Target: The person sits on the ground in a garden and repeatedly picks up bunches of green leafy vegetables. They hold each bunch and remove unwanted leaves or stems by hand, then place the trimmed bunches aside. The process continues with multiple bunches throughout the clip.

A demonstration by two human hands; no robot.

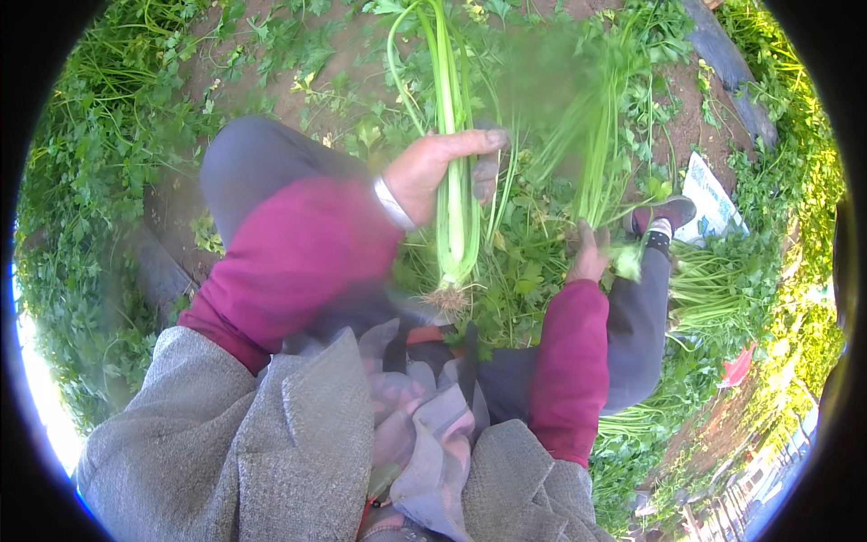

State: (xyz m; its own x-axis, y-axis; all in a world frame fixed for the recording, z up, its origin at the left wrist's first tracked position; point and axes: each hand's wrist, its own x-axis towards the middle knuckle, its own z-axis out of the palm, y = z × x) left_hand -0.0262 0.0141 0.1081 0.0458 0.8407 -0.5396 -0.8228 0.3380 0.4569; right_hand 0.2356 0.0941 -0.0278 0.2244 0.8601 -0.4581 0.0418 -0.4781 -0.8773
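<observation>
My left hand (443, 166) grips a celery plant (455, 223) by its stalks, thumb across the front. The plant hangs upright, leaves toward the top of the view and a tuft of brown roots (447, 298) below, near my lap. Off to the right, my right hand (588, 254) is closed around the lower end of a bunch of thin green stalks (599, 156). Motion blurs the leafy part of that bunch. Loose celery stems and leaves (521, 271) lie on the ground between my hands.
Bare soil (244, 61) shows among scattered leaves. Beside my right shoe (667, 215) lies a white printed plastic bag (708, 200), with a pile of celery stalks (711, 284) below it. A red scrap (737, 366) rests farther right. Dense celery greenery (88, 203) stands at left.
</observation>
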